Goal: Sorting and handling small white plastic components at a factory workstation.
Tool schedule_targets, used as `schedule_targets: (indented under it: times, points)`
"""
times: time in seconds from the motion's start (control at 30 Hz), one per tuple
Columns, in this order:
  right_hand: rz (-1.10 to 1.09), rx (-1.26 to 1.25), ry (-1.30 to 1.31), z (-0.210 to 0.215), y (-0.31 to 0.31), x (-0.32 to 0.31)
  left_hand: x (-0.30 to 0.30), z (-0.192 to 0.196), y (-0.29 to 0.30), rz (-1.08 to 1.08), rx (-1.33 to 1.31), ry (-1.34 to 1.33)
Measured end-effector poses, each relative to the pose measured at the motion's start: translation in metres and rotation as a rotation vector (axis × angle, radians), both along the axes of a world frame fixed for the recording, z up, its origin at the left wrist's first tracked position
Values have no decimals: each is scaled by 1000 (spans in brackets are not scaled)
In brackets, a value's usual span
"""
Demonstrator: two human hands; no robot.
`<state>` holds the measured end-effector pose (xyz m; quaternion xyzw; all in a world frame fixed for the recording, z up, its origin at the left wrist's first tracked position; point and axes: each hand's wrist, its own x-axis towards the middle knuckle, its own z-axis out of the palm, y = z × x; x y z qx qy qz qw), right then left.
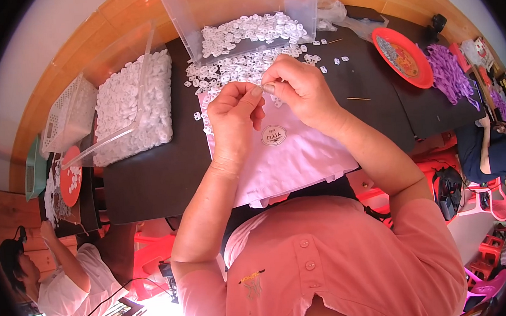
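My left hand (233,109) and my right hand (302,91) meet over the table, thumbs and forefingers pinched together tip to tip. Whatever sits between the fingertips is too small to make out. Just beyond them spreads a loose heap of small white plastic pieces with holes (223,72). More of these pieces fill the mouth of a clear plastic bin (242,3) tipped toward me. Beneath my hands lies a pink sheet (305,154), perhaps a bag or cloth, with a round printed mark; its near edge reaches the table's front.
At left stands a clear box of white pieces (132,102), beside a white perforated basket (69,115). A red plate (422,78) and purple strips (449,74) lie at right. Thin sticks (358,98) rest on the dark table (144,189). A co-worker (74,282) sits lower left, another person (487,150) right.
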<state>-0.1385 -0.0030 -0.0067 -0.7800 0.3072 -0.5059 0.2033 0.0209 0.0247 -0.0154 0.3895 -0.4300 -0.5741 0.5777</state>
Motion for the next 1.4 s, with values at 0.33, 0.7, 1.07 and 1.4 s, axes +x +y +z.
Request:
schedule_targets:
  times: [0.33,0.7,1.07,1.4]
  points:
    - [72,362,-282,0,-5,-8,-1,9,2,12,21,-17]
    - [22,52,-75,4,1,-2,1,4,0,3,-15,94]
    - [21,64,-103,0,0,-2,2,3,-1,-34,28,35]
    - [122,445,-415,5,2,-5,0,7,2,2,30,73]
